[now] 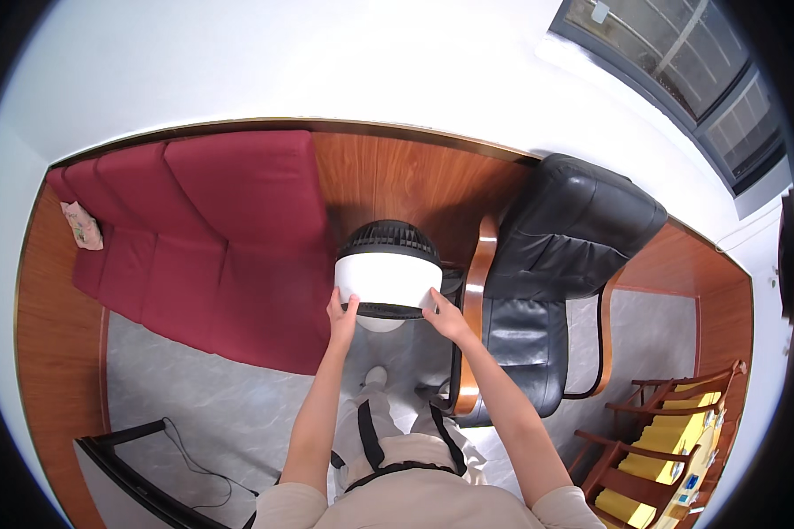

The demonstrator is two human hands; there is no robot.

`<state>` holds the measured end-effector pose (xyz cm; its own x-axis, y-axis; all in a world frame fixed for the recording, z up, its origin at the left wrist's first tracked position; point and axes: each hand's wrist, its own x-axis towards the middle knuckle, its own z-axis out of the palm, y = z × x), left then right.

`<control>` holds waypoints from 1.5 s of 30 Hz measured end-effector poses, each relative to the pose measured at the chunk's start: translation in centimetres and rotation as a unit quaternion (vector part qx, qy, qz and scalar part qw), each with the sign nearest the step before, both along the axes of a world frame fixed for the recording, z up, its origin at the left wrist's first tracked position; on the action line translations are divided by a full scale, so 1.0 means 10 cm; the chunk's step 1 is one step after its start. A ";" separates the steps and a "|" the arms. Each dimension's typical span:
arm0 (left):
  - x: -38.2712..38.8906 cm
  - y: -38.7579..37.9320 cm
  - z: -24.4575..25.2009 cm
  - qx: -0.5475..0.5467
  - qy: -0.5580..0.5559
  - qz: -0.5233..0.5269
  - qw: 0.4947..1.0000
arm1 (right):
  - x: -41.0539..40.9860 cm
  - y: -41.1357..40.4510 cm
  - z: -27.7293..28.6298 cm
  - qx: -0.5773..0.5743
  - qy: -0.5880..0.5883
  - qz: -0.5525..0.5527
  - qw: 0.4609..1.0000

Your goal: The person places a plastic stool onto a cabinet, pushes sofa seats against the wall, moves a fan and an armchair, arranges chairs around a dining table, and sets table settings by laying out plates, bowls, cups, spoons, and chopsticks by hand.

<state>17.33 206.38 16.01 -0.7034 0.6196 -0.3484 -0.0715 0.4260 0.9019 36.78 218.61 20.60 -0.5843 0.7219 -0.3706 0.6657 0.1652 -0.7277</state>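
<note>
A white and black electric fan head [389, 281] is in the middle of the view, between a red sofa and a black armchair. Its white band faces me, with a black slatted grille behind it and a dark vented edge on my side. My left hand [343, 316] grips the lower left of the band, the thumb on its near edge. At the lower right, my right hand [445, 316] holds it in the same way. A rounded white part [380, 324] shows just below the fan head. The fan's far side and what lies beneath it are hidden.
The red fabric sofa [238, 264] fills the left, a patterned cloth item [83, 226] on its far end. A black leather armchair [526, 330] with wooden arms stands at right. Wooden chairs [645, 473] flank a yellow-covered table at lower right. A black-framed object [139, 489] and cable [205, 471] are lower left.
</note>
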 end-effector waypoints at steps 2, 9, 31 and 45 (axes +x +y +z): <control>-0.02 0.02 -0.03 -0.010 0.005 0.002 1.000 | -0.02 -0.03 -0.02 0.019 -0.004 0.008 1.000; -0.22 0.06 0.02 0.015 -0.016 -0.016 1.000 | -0.14 -0.14 0.02 0.004 -0.010 0.010 1.000; -0.39 0.02 0.07 -0.001 -0.044 -0.104 0.994 | -0.20 -0.38 -0.06 -0.008 -0.016 -0.036 0.999; -0.41 -0.02 -0.02 -0.008 0.008 -0.054 0.998 | -0.02 -0.40 -0.11 -0.013 -0.011 -0.049 0.999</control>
